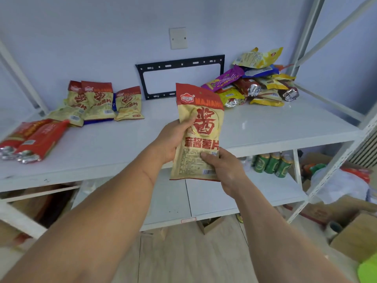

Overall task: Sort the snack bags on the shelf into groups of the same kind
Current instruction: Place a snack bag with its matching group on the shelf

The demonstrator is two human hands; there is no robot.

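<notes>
A beige and red chip bag (199, 127) is held upright above the front edge of the white shelf (122, 144). My left hand (173, 137) grips its left side and my right hand (224, 170) pinches its lower right corner. Several bags of the same kind (102, 101) lie grouped at the back left of the shelf. Red bags with silver ends (34, 139) lie at the far left. A mixed heap of yellow, purple, blue and red bags (257, 82) sits at the back right.
A black metal frame (179, 64) leans on the wall behind the shelf. White uprights (306, 37) and braces stand at the right. Green cans (271, 163) stand on the lower shelf. Cardboard boxes (355, 233) and a white plastic bag sit on the floor at right.
</notes>
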